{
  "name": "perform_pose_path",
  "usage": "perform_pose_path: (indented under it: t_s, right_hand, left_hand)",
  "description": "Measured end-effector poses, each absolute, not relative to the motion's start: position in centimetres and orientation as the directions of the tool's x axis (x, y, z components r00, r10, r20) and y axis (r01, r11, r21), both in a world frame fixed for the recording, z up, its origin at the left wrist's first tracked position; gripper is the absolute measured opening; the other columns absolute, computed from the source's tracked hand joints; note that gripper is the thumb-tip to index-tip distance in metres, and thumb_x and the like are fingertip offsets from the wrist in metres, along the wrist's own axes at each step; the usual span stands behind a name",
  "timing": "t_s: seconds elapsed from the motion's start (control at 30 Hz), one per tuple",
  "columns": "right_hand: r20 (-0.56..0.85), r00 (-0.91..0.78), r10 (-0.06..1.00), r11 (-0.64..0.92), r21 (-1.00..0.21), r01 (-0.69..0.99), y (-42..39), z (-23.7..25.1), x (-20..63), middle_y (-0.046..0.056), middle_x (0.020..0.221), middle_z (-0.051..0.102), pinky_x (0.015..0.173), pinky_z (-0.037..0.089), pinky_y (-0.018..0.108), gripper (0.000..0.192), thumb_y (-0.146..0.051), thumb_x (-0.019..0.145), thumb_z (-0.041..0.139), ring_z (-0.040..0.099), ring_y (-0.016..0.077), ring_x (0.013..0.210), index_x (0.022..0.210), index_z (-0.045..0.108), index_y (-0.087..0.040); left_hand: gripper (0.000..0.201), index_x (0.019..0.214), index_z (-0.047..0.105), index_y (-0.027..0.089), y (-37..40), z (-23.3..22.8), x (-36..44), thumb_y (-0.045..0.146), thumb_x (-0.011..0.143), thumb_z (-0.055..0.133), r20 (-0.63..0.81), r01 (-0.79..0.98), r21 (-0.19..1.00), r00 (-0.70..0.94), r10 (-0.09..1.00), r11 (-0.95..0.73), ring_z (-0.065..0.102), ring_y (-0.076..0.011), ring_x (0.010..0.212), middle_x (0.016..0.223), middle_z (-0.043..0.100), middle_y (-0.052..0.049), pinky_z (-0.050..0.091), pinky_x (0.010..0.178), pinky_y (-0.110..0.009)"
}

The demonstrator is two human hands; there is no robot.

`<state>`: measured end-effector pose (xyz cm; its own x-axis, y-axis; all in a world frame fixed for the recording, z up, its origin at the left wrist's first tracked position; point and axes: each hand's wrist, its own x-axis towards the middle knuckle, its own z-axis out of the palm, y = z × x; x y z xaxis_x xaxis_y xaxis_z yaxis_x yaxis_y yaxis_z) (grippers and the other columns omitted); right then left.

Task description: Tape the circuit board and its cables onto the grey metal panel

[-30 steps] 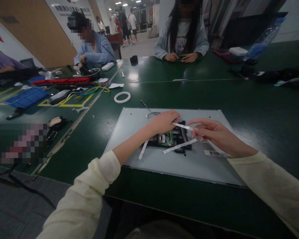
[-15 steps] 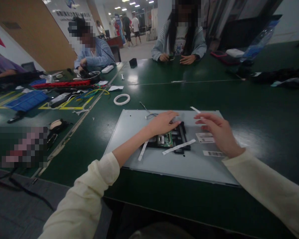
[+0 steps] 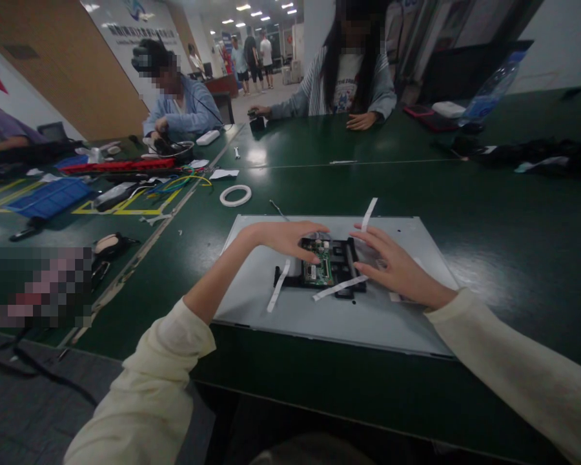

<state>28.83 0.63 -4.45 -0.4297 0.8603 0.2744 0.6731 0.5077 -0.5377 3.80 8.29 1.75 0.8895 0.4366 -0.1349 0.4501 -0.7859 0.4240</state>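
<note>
A grey metal panel (image 3: 319,320) lies flat on the green table (image 3: 489,213). On it sits a small green circuit board (image 3: 318,271) in a black bracket (image 3: 343,258), with two white ribbon strips, one (image 3: 339,287) across the bracket and one (image 3: 277,294) at its left. My left hand (image 3: 288,237) rests with spread fingers on the panel at the board's far-left corner. At the bracket's right side my right hand (image 3: 394,268) lies flat, fingers apart, covering a label. Another white ribbon strip (image 3: 368,214) lies at the panel's far edge beyond my right hand.
A white tape ring (image 3: 235,195) lies beyond the panel. Coloured wires (image 3: 181,179), a blue tray (image 3: 48,197) and tools crowd the left table. Two people sit at the far side; one person's hand (image 3: 361,121) rests on the table. A bottle (image 3: 489,97) stands far right.
My right hand let go of the white ribbon strip, which now lies at the panel's far edge, and came down beside the bracket. My left hand slid left off the board, uncovering it.
</note>
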Motion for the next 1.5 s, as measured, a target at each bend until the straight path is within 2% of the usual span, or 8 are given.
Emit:
perform_pose_path:
  t_s: [0.13,0.33,0.53,0.8,0.97,1.1,1.27,1.5]
  right_hand:
    - [0.27,-0.478,0.836,0.545,-0.511,0.665,0.6,-4.4,28.8,0.007,0.141,0.028,0.103,0.031,0.045,0.055,-0.043,0.083,0.048,0.029,0.0255,0.128,0.133,0.033,-0.027]
    - [0.256,-0.514,0.819,0.57,-0.468,0.675,0.5,-4.6,28.8,0.005,0.141,0.028,0.103,0.031,0.044,0.053,-0.041,0.082,0.049,0.029,0.0243,0.128,0.132,0.033,-0.028]
    - [0.25,-0.532,0.809,0.584,-0.446,0.678,0.5,-4.5,28.7,0.006,0.14,0.03,0.101,0.034,0.045,0.053,-0.039,0.083,0.047,0.033,0.026,0.126,0.132,0.032,-0.028]
    - [0.254,-0.533,0.807,0.587,-0.432,0.684,0.5,-4.9,28.7,0.005,0.139,0.031,0.102,0.034,0.045,0.053,-0.036,0.083,0.048,0.034,0.0257,0.126,0.132,0.032,-0.029]
    - [0.25,-0.542,0.802,0.594,-0.419,0.686,0.7,-5.0,28.7,0.006,0.139,0.03,0.102,0.033,0.045,0.053,-0.037,0.083,0.047,0.032,0.0255,0.127,0.133,0.031,-0.028]
    - [0.23,-0.534,0.814,0.577,-0.429,0.695,0.5,-4.7,28.6,0.006,0.14,0.029,0.102,0.034,0.046,0.052,-0.038,0.084,0.046,0.033,0.0255,0.126,0.133,0.03,-0.029]
    - [0.216,-0.533,0.818,0.571,-0.421,0.705,0.5,-4.6,28.6,0.006,0.14,0.029,0.102,0.033,0.047,0.053,-0.039,0.085,0.045,0.032,0.0254,0.127,0.134,0.029,-0.028]
    - [0.23,-0.541,0.809,0.584,-0.423,0.693,0.7,-4.9,28.7,0.006,0.139,0.029,0.103,0.032,0.046,0.054,-0.04,0.084,0.046,0.033,0.0251,0.126,0.134,0.029,-0.028]
  left_hand:
    - [0.08,0.134,0.03,0.017,7.7,1.8,3.9,0.048,0.068,0.063,-0.191,0.375,0.369,0.926,0.326,-0.85,0.037,-0.0235,0.124,0.136,0.04,-0.012,0.031,0.102,-0.033]
    - [0.089,0.137,0.025,0.017,6.9,1.8,4.5,0.055,0.064,0.061,-0.311,0.478,0.303,0.867,0.389,-0.824,0.031,-0.0287,0.128,0.142,0.028,-0.013,0.027,0.104,-0.038]
    - [0.101,0.141,0.012,0.023,6.7,1.9,4.6,0.063,0.06,0.059,-0.431,0.566,0.303,0.799,0.419,-0.767,0.013,-0.0326,0.134,0.149,0.005,-0.008,0.018,0.107,-0.042]
    - [0.108,0.14,0.013,0.023,6.9,1.6,4.5,0.074,0.054,0.053,-0.373,0.598,0.168,0.775,0.51,-0.784,0.016,-0.0333,0.131,0.143,0.024,-0.011,0.01,0.106,-0.05]
    - [0.086,0.139,0.02,0.021,7.9,1.0,4.1,0.072,0.071,0.036,-0.269,0.619,0.183,0.779,0.567,-0.764,0.021,-0.0303,0.13,0.142,0.025,-0.011,0.018,0.105,-0.046]
    - [0.056,0.129,0.037,0.016,9.5,0.4,3.0,0.051,0.087,0.027,-0.151,0.724,0.111,0.689,0.709,-0.68,0.045,-0.025,0.113,0.128,0.043,-0.013,0.035,0.094,-0.038]
    - [0.031,0.103,0.057,0.014,10.8,0.5,1.6,0.031,0.082,0.041,-0.16,0.727,0.001,0.678,0.718,-0.687,0.055,-0.0211,0.094,0.104,0.058,-0.011,0.041,0.08,-0.03]
    - [0.023,0.092,0.059,0.017,10.5,0.9,1.4,0.027,0.075,0.048,-0.189,0.805,-0.046,0.574,0.796,-0.591,0.059,-0.0198,0.079,0.093,0.064,-0.008,0.038,0.058,-0.026]
